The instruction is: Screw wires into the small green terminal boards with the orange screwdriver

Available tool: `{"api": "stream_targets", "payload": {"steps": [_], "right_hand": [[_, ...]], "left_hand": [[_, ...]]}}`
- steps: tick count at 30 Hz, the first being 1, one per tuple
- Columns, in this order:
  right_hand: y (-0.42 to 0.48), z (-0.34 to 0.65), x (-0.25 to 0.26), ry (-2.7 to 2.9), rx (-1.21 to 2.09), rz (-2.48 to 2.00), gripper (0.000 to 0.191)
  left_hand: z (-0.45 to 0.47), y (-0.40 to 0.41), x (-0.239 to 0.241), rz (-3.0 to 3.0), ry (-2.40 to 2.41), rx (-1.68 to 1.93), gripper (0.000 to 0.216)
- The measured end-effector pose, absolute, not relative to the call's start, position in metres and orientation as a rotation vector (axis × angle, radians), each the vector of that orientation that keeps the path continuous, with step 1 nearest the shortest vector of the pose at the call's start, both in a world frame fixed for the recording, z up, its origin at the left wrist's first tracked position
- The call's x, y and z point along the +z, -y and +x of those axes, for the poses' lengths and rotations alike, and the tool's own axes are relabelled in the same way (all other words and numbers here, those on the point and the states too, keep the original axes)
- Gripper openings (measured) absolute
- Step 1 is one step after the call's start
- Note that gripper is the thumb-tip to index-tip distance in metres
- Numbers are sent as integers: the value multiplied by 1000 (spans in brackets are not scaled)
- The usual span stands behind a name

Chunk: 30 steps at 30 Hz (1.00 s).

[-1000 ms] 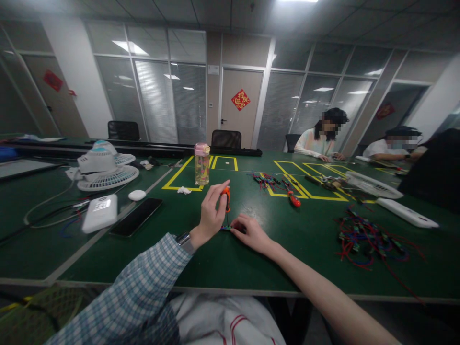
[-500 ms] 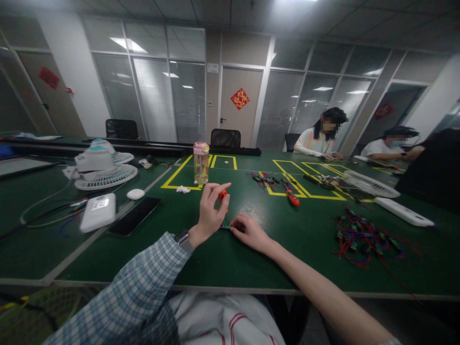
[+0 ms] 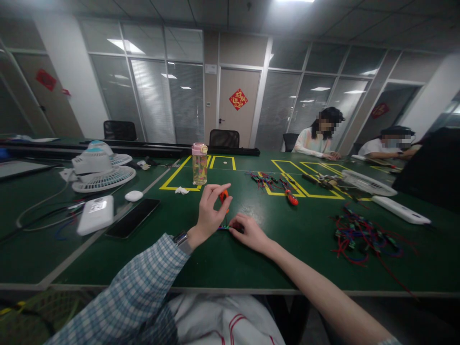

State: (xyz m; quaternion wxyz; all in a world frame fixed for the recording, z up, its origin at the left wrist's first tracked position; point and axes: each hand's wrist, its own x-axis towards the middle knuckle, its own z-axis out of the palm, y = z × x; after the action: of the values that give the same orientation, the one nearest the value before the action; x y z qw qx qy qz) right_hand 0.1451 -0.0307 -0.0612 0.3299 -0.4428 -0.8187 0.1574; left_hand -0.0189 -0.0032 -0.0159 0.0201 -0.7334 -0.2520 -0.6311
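Observation:
My left hand [image 3: 210, 211] is closed around the orange handle of a screwdriver [image 3: 224, 195], which stands nearly upright. Its thin shaft runs down to a small green circuit board [image 3: 224, 227] lying on the table. At the board's right end, my right hand [image 3: 247, 231] pinches its edge with curled fingers. The board is partly covered by both hands, so the exact spot the tip touches cannot be made out.
A pink-lidded bottle [image 3: 200, 164] stands just beyond my hands. To the right lie a pile of wired boards [image 3: 361, 235] and a red-handled screwdriver [image 3: 292, 197]. A phone [image 3: 133, 218], a white power bank [image 3: 96, 214] and a fan [image 3: 104, 178] are left. Two people sit far right.
The view has shifted slightly. My hands keep almost the same pose, with the screwdriver still over the board; its handle looks slightly turned.

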Motion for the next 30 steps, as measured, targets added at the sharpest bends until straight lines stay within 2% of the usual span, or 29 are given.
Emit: {"api": "stream_targets", "payload": {"steps": [3, 8, 15, 21, 30], "right_hand": [[31, 145, -61, 2141, 402, -1164, 8], [29, 146, -63, 2145, 400, -1139, 7], [29, 146, -63, 2141, 404, -1143, 9], [30, 146, -62, 2148, 397, -1150, 8], [31, 145, -60, 2148, 394, -1156, 7]], "left_hand": [[-20, 5, -14, -2291, 782, -1941, 27], [-20, 7, -13, -2404, 764, -1918, 36], [-19, 5, -15, -2285, 762, -1950, 29], [-20, 5, -16, -2367, 804, -1968, 37], [-20, 5, -15, -2278, 785, -1937, 27]]}}
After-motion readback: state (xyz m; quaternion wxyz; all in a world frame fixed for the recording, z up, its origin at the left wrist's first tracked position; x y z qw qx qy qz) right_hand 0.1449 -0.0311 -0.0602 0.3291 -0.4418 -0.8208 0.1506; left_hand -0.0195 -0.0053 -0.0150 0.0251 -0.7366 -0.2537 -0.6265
